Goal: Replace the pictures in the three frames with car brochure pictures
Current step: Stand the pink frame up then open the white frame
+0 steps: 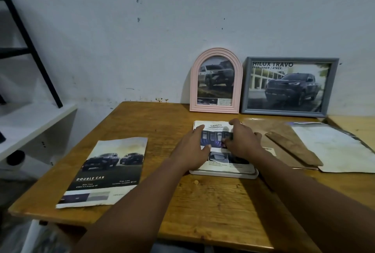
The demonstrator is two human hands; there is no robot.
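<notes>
At the far left a white shelf unit [30, 122] stands beside the wooden table [203, 202], with a black metal frame [30, 45] rising above it. On the table's left part a loose brochure page [105, 171] headed "DOUBLE CAB" lies flat, well apart from both hands. Right of it, the left hand [192, 149] rests palm down on the left side of a brochure page [223, 159] headed "SAFETY", fingers spread flat rather than gripping. That page lies on a white frame [225, 174], whose rim shows along the near edge. The right hand [241, 141] lies on the same page's upper right part, fingers curled at its surface; whether they pinch anything cannot be told. The two hands sit near each other, not touching. Behind them, against the wall, a pink arched frame [216, 53] and then a grey rectangular frame [290, 60] stand upright, each showing a truck picture. Farther right, a brown backing board [284, 137] with its stand flap lies flat, partly overlapped by a pale sheet [332, 147].
</notes>
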